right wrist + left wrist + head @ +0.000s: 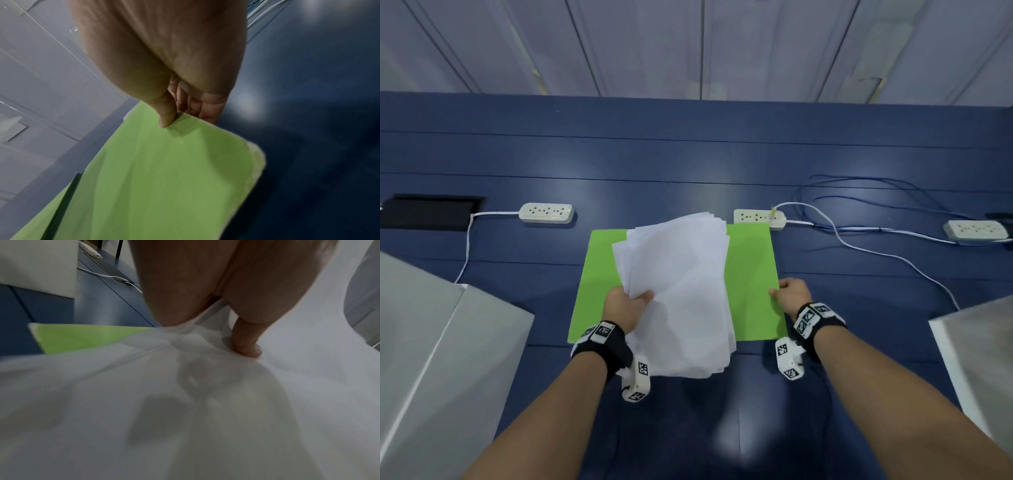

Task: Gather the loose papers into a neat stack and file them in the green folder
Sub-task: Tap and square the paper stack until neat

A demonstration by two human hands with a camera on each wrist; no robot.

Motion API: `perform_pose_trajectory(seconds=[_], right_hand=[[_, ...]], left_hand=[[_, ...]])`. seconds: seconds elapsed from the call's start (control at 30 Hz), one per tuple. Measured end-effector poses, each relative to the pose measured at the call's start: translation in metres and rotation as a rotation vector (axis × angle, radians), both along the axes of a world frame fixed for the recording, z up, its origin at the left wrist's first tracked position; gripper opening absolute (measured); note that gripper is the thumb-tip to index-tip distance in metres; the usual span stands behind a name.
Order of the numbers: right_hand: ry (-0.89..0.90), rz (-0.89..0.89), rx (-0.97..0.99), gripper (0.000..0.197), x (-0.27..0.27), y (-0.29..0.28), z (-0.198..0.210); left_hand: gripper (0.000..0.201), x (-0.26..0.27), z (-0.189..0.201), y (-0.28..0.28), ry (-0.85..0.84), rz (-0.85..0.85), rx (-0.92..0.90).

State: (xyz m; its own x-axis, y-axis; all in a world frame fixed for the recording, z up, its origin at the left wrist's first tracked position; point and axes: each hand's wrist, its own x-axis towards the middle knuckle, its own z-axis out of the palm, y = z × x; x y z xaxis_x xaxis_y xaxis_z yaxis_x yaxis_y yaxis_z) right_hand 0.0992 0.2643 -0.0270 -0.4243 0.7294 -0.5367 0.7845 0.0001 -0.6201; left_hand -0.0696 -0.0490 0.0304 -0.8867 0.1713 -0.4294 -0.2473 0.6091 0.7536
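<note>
- My left hand (627, 306) is closest to me. Its thumb lies on top of the papers (681, 287) and the fingers go underneath, so it grips the bundle at its left edge.
- The papers hang above the green folder (751, 291), fanned and uneven, so I judge they aren't squared up yet.
- My right hand (791, 294) pinches the folder's right edge, thumb on top and fingers curled below, probably to lift the cover so the sheets can slide in.
- The folder lies on the blue table (517, 250), just in front of me.
- Three power strips (547, 212) and loose cables (859, 240) sit further back, clear of my work.
</note>
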Motion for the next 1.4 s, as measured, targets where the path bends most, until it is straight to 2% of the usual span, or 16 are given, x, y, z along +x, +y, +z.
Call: perform_pose_trajectory(seconds=[0.17, 0.3, 0.63, 0.73, 0.77, 0.8, 0.87, 0.93, 0.97, 1.0, 1.07, 1.13, 1.2, 1.27, 1.4], right_hand=[[-0.071, 0.010, -0.034, 0.007, 0.075, -0.043, -0.020], [-0.082, -0.003, -0.008, 0.009, 0.114, -0.065, -0.028], [-0.135, 0.026, 0.026, 0.018, 0.158, -0.097, -0.022], [-0.240, 0.125, 0.065, 0.020, 0.161, -0.098, -0.004], [-0.272, 0.152, 0.115, 0.026, 0.159, -0.098, 0.004], [-0.242, 0.153, 0.151, 0.043, 0.157, -0.098, 0.014], [0.060, 0.086, 0.043, 0.080, 0.146, -0.100, 0.041], [0.419, 0.070, -0.186, 0.100, 0.134, -0.104, 0.073], [0.526, 0.083, -0.264, 0.103, 0.128, -0.106, 0.087], [0.589, 0.101, -0.319, 0.097, 0.125, -0.106, 0.099], [0.645, 0.135, -0.369, 0.065, 0.119, -0.105, 0.121], [0.656, 0.117, -0.286, 0.037, 0.117, -0.101, 0.133], [0.681, 0.061, -0.147, 0.020, 0.116, -0.096, 0.140], [0.711, 0.020, -0.075, 0.014, 0.116, -0.093, 0.139], [0.796, -0.007, -0.006, 0.021, 0.118, -0.097, 0.135]], left_hand=[[0.037, 0.028, 0.002, -0.015, -0.005, -0.049, -0.038], [0.039, 0.049, 0.002, -0.020, -0.013, -0.085, -0.059], [0.045, 0.083, -0.001, -0.029, -0.037, -0.098, -0.057], [0.041, 0.087, 0.004, -0.030, -0.023, -0.099, -0.009], [0.039, 0.088, 0.007, -0.029, -0.022, -0.100, 0.009], [0.038, 0.089, 0.011, -0.027, -0.014, -0.108, 0.038], [0.034, 0.092, 0.021, -0.022, -0.010, -0.145, 0.112], [0.026, 0.099, 0.034, -0.013, -0.009, -0.195, 0.190], [0.021, 0.102, 0.038, -0.008, -0.012, -0.218, 0.237], [0.016, 0.105, 0.042, -0.003, -0.021, -0.251, 0.284], [0.013, 0.110, 0.052, 0.007, -0.027, -0.311, 0.370], [0.019, 0.110, 0.060, 0.015, -0.019, -0.323, 0.441], [0.027, 0.110, 0.069, 0.020, -0.007, -0.299, 0.514], [0.030, 0.111, 0.076, 0.025, 0.023, -0.260, 0.570], [0.033, 0.117, 0.084, 0.038, 0.099, -0.160, 0.638]])
